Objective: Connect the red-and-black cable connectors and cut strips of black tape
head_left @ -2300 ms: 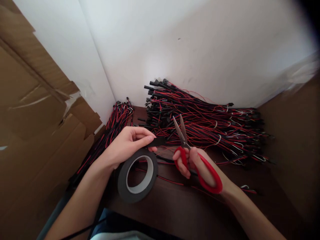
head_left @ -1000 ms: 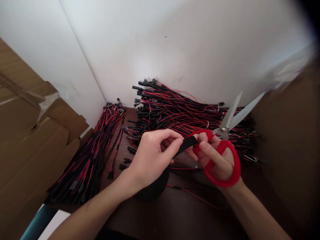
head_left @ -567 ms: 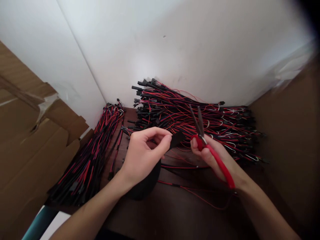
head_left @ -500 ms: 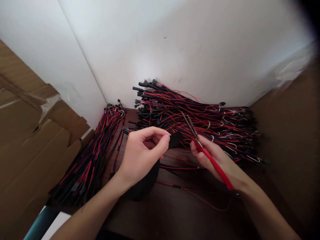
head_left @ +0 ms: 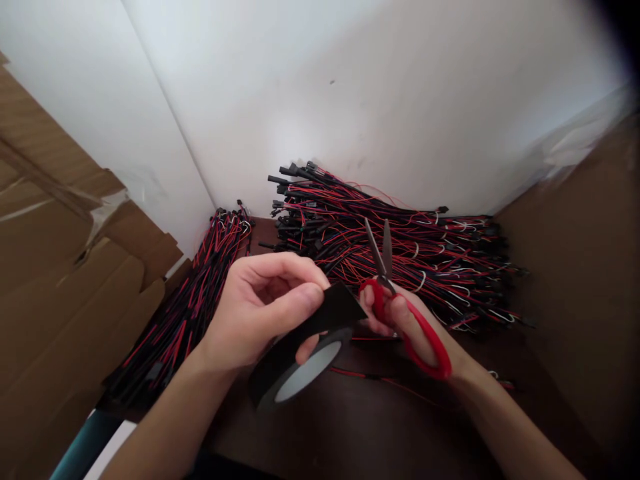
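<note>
Between thumb and index finger, my left hand (head_left: 270, 307) pinches the free end of black tape (head_left: 343, 307). The tape roll (head_left: 310, 367), with its pale inner core, hangs below that hand, and a fingertip shows through the opening. My right hand (head_left: 400, 320) is closed around the red handles of a pair of scissors (head_left: 383, 263). The blades point up and away from me and are spread apart. They stand to the right of the tape end, not touching it.
A large pile of red and black wire harnesses (head_left: 390, 247) lies against the white wall (head_left: 350, 100). Another wire bundle (head_left: 190, 313) lies at left beside a cardboard box (head_left: 75, 287). Single wires (head_left: 370, 377) lie on the dark brown table (head_left: 350, 433).
The scissors' blades have spread wider and the handles have turned. My left hand has moved slightly left and nearer, tilting the roll so its core shows.
</note>
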Tool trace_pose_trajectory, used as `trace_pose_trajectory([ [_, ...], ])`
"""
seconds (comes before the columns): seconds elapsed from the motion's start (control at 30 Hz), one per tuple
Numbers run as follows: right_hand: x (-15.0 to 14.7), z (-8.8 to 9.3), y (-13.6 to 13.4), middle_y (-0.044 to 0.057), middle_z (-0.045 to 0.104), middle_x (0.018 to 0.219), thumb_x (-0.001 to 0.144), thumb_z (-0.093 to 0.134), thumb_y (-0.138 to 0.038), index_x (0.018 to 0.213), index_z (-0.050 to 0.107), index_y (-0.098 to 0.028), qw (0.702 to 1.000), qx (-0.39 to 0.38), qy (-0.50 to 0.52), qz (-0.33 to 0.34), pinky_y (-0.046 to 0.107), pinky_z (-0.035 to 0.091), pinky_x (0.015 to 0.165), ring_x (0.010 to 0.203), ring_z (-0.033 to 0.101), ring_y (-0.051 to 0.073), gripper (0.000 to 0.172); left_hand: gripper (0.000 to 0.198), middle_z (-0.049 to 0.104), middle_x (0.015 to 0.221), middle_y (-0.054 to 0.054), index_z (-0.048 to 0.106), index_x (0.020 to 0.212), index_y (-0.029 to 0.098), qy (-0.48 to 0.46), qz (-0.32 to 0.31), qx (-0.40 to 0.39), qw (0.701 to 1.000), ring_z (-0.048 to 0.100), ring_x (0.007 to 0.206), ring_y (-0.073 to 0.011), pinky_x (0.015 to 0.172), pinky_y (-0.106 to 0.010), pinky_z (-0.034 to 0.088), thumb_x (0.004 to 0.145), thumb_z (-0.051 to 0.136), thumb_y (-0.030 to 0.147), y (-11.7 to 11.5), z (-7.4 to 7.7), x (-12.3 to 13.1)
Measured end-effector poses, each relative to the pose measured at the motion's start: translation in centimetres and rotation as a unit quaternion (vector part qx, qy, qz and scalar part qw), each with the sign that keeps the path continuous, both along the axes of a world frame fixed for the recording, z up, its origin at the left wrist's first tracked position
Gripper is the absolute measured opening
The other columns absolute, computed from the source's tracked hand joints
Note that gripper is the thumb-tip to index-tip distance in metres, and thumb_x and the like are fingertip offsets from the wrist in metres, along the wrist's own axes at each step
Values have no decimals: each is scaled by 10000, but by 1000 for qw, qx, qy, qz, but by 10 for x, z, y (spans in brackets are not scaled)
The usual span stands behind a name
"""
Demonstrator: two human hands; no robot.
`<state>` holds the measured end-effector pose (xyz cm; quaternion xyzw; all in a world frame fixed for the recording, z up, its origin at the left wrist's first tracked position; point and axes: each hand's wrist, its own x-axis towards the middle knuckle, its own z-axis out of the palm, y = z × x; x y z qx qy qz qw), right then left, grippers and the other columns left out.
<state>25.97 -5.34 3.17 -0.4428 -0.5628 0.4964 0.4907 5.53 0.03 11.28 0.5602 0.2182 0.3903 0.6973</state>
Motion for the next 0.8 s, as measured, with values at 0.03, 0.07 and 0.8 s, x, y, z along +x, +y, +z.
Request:
trace_pose_trajectory([
  [0.03, -4, 1, -1, -20, 469, 651, 847, 420, -742, 858, 463, -213, 1000, -1, 4, 8, 263, 309, 490, 540, 384, 115, 531, 231, 606, 525, 8, 663, 708, 183, 0, -7, 5, 1000, 532, 357, -101, 295, -177, 395, 734, 768, 387, -1, 0, 0],
  [0.07, -9, 2, -1, -11, 494, 663, 845, 409, -750, 858, 473, -211, 1000, 1, 8, 17, 265, 330, 495, 549, 422, 121, 543, 231, 619, 544, 2, 668, 707, 179, 7, -10, 12, 1000, 541, 360, -102, 301, -181, 405, 730, 773, 384, -2, 0, 1],
  [0.8, 7, 3, -7, -28, 378, 693, 864, 403, -731, 828, 464, -200, 992, -58, -107, 30, 247, 264, 489, 570, 295, 99, 536, 91, 635, 606, 18, 717, 783, 123, 161, 164, 130, 965, 513, 348, -41, 318, -117, 413, 786, 687, 209, 13, -8, 6],
])
